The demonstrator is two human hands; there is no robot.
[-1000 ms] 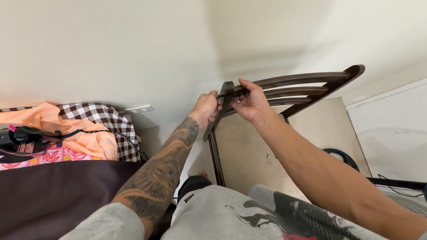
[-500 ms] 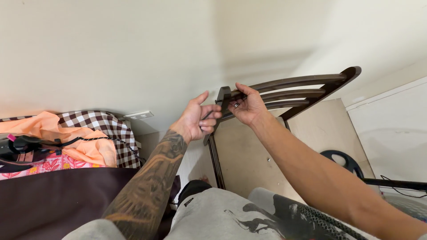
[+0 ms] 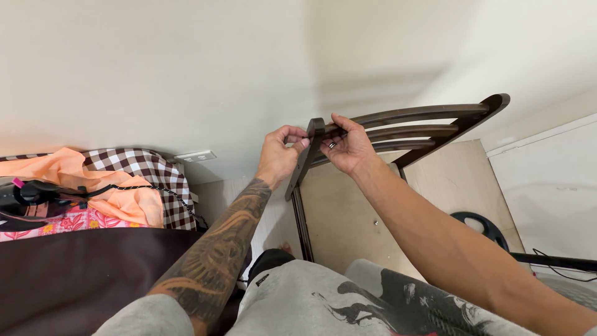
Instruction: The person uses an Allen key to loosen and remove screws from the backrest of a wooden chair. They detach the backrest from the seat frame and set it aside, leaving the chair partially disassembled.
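Chair frame [image 3: 410, 127] upright post gripped between left hand [image 3: 280, 152] and right hand [image 3: 348, 146].

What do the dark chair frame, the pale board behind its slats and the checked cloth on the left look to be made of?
Chair frame: apparently wood with a dark brown, slightly glossy stain; its curved slats catch a soft sheen. Both the left hand and the right hand grip its near post.
Pale board: seemingly unfinished plywood or fibreboard, matte tan.
Checked cloth: woven fabric, brown and white, soft folds.
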